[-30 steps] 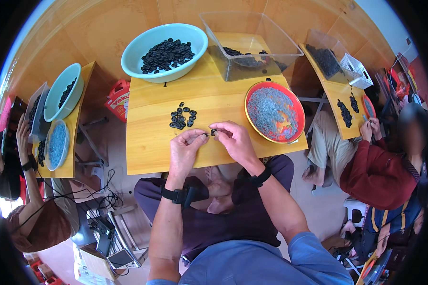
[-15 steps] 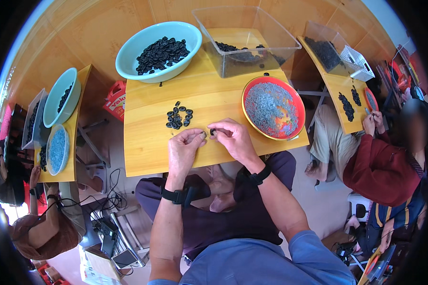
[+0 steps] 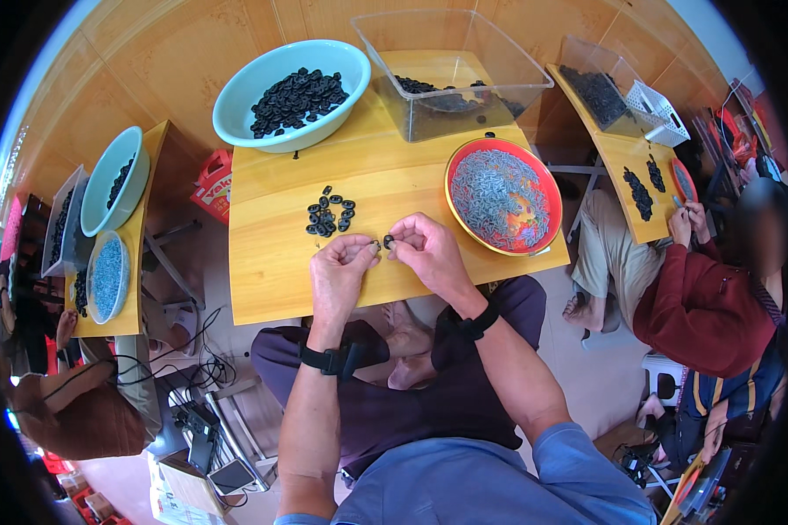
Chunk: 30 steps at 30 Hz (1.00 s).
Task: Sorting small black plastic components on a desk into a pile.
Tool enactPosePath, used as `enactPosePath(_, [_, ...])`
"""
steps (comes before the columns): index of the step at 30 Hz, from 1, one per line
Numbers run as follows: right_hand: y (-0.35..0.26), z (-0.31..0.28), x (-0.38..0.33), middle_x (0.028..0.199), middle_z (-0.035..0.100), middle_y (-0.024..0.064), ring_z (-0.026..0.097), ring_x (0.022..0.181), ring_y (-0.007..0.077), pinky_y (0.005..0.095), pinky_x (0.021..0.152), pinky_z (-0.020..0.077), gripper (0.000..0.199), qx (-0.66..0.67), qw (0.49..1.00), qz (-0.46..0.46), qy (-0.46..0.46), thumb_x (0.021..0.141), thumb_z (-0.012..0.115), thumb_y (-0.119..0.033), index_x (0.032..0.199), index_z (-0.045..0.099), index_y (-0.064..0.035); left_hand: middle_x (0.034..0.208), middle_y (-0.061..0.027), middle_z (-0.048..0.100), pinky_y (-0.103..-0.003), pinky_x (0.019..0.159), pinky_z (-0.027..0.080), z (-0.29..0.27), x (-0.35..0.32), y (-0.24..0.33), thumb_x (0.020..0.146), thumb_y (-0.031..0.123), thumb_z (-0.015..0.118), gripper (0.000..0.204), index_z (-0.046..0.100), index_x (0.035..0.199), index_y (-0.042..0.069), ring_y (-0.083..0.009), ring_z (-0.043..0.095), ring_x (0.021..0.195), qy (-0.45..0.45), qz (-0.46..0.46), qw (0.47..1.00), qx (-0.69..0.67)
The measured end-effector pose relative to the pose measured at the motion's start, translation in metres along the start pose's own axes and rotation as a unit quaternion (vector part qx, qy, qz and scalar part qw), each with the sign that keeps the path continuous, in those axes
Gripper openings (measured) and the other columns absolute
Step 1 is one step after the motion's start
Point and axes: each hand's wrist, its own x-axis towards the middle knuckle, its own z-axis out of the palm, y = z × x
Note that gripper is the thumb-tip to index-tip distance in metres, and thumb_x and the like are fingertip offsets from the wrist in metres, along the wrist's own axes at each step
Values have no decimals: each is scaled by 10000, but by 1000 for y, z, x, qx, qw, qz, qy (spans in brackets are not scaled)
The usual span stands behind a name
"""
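Observation:
Above the near edge of the yellow table (image 3: 271, 284), my two hands meet with fingertips almost touching. The thumb and forefinger of my right hand (image 3: 431, 255) pinch a small rounded black piece (image 3: 389, 241). My left hand (image 3: 341, 269) is closed in a pinch beside it; what sits at its fingertips is too small to name. Just beyond my left hand lies a loose cluster of small oval black pieces (image 3: 325, 222). To the right of my right hand stands a round red bowl (image 3: 453, 213) with a yellow rim, holding many thin grey pieces (image 3: 496, 179).
At the back stand a pale teal basin (image 3: 228, 112) of black pieces and a clear plastic bin (image 3: 438, 127) with more. Side tables (image 3: 149, 289) carry similar containers. A person in a dark red top (image 3: 700, 306) works at right, another in brown (image 3: 87, 411) at left.
Both hands stay nearly in place. My right fingers have shifted slightly, and the black piece shows more plainly between them. The person at left has leaned a little.

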Motion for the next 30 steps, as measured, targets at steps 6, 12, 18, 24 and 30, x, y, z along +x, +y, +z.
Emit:
enactPosePath(6, [6,2,4,907,684,90,684,784,122,243,713,549,146,-29,999,-13,-18,867,624,37,1011,605,59,895,-101,723,-235,731,580,-1,1,-2,902,-1,691,144,672,1017,-86,-118,691,784,-11,-1,1000,-20])
enactPosePath(12, [2,2,3,896,690,88,687,780,122,241,717,550,141,-12,1000,0,-24,878,622,24,1015,609,57,921,-117,724,-242,740,588,-3,2,-2,903,-11,680,158,668,1036,-97,-133,698,801,-21,-18,999,-41])
enactPosePath(18, [2,0,4,865,705,113,704,757,145,256,679,564,136,14,1000,10,-17,859,644,-4,975,634,66,909,-126,723,-238,726,592,-2,2,6,901,0,684,161,677,1025,-103,-138,699,787,-20,-37,999,-31])
enactPosePath(24, [1,-2,6,861,702,112,697,741,140,252,663,561,134,34,999,24,-31,861,641,-2,972,632,73,879,-132,725,-233,706,589,-2,2,7,894,11,695,168,684,1014,-106,-141,702,766,-25,-40,998,-33])
enactPosePath(30, [-4,0,5,850,702,112,694,716,136,252,644,555,123,46,998,35,-26,865,644,3,966,637,74,860,-143,726,-225,685,581,-1,3,6,881,10,704,185,680,1010,-119,-145,705,746,-15,-41,999,-32])
